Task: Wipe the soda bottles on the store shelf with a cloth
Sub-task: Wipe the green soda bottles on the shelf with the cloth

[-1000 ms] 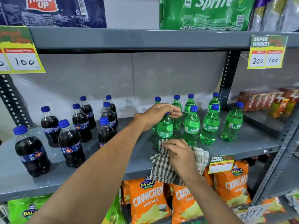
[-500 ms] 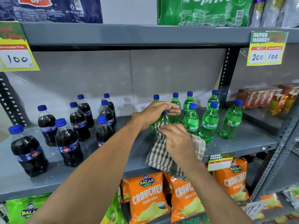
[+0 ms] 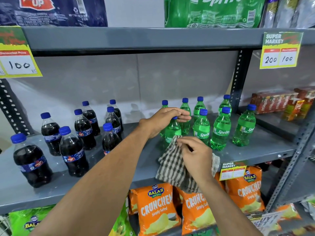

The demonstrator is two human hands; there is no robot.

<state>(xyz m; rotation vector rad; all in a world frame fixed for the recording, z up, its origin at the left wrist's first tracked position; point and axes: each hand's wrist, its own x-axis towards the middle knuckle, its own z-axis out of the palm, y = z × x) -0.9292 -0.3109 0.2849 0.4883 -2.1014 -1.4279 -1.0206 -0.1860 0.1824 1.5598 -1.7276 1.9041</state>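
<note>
On the grey middle shelf (image 3: 265,150) stand several green Sprite bottles (image 3: 220,132) at the right and several dark cola bottles (image 3: 73,150) at the left, all with blue caps. My left hand (image 3: 163,119) grips the cap and neck of the front-left green bottle (image 3: 172,131), which stands upright. My right hand (image 3: 196,155) holds a brown-and-cream checked cloth (image 3: 170,164) pressed against the lower front of that bottle. The cloth hangs over the shelf's front edge.
Orange chip bags (image 3: 158,210) fill the shelf below. Shrink-wrapped Sprite (image 3: 214,11) and cola packs (image 3: 51,11) sit on the top shelf. Yellow price tags (image 3: 281,50) hang from the upper shelf edge. Red juice cartons (image 3: 276,103) stand at far right beyond a perforated upright (image 3: 238,82).
My right hand has lifted the cloth from the shelf edge up against the bottle's lower body. My left hand keeps its hold on the bottle's cap.
</note>
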